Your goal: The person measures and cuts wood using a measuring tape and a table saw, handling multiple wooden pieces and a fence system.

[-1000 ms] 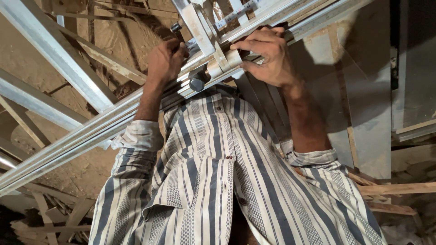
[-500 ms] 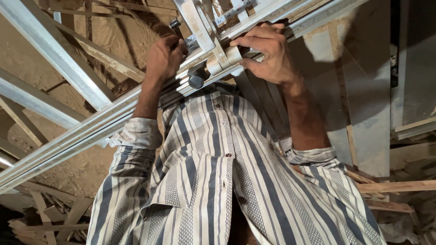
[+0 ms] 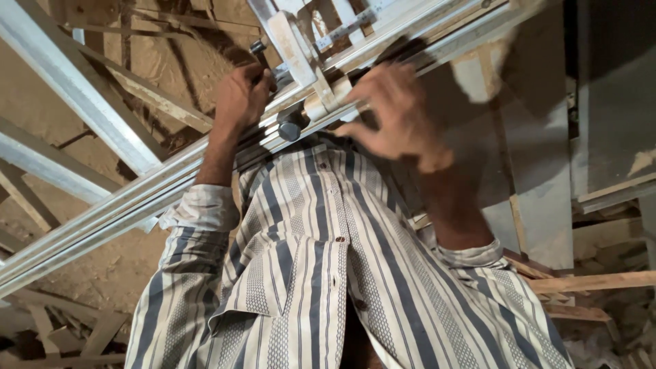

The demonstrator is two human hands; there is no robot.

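Note:
A long aluminium rail (image 3: 137, 205) runs diagonally from lower left to upper right in front of my striped shirt. A cross piece with a measuring scale (image 3: 294, 48) sits on the rail, and a black knob (image 3: 290, 130) shows just below it. My left hand (image 3: 240, 96) is closed over the rail beside a small dark knob (image 3: 258, 48). My right hand (image 3: 396, 113) is blurred, its fingers spread, just right of the cross piece and off the rail. It holds nothing.
More aluminium profiles (image 3: 82, 89) lie at the left on sandy ground. A grey board (image 3: 540, 205) lies on the right, with wooden strips (image 3: 594, 281) below it. Wood scraps (image 3: 75, 335) are at the lower left.
My right hand has let go of the rail and cross piece and moved down and right with its fingers open. My left hand keeps its hold.

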